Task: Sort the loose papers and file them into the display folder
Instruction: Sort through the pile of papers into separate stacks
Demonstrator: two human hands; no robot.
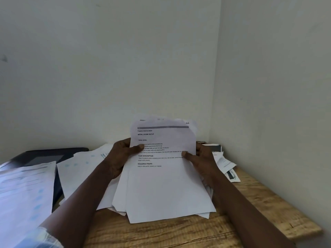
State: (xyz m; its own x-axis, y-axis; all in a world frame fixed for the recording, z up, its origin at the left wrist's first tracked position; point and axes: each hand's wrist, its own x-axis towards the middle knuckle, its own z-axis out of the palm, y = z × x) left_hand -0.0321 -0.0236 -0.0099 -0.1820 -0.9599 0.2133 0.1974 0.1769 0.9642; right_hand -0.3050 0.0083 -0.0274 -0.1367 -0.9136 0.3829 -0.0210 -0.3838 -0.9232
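Nearest on your L, printed sheets [26,194] w/ blue marks overlap the dark folder [44,156], hiding its near part. Wooden table [179,233] lies below. Mid-table you hold the paper stack [164,185] tilted up. Your left hand [121,156] and right hand [204,160] each pinch a side edge, thumbs on the front page. Further back: more sheets [80,167] L, folded papers [225,165] in the R corner.
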